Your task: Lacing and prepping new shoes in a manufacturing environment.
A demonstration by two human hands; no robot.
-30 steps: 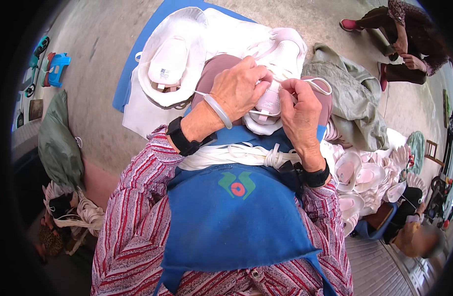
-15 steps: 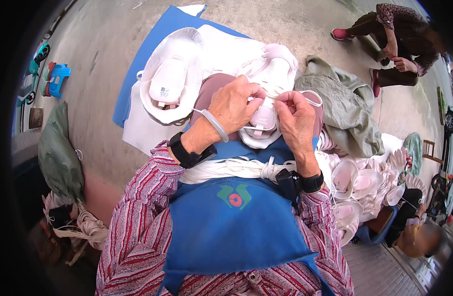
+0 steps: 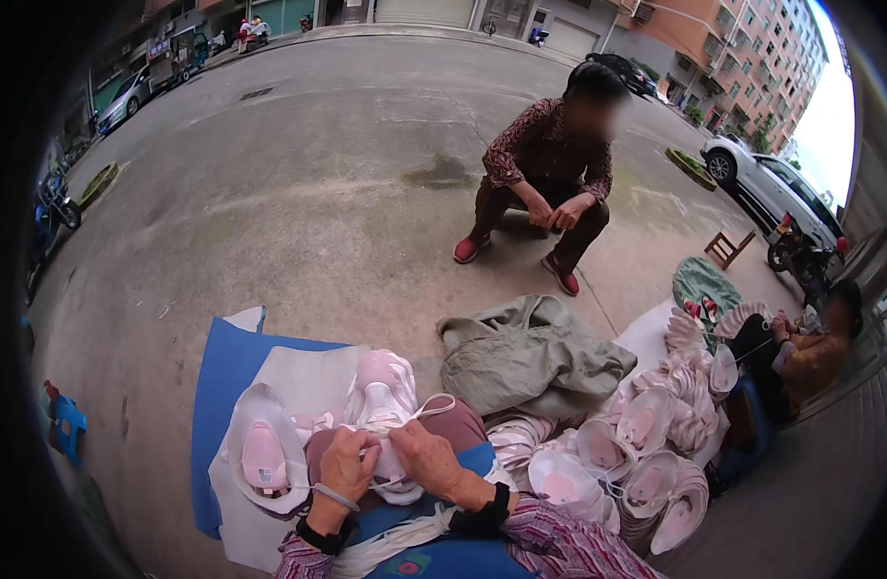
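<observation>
Head view: pinching white lace [image 3: 443, 396] with right hand [image 3: 426, 459], likewise pinching with left hand [image 3: 348, 467] (cannot tell what), over pink-and-white shoe [image 3: 380, 374] at maroon-trousered knees [image 3: 460, 426]. Judged as lacing. Probably calls next for drawing lace snug, keeping shoe steady.

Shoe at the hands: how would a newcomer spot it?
Find the blue sheet at lower left. The pale shoe lies right of it, between mauve knees. Only this shoe has the left hand and right hand at its laces.

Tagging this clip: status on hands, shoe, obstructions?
Left hand, right hand: both pinching white lace. Pale shoe upper beneath them, toe outward. Second upper close at left; nothing obstructing.
</observation>
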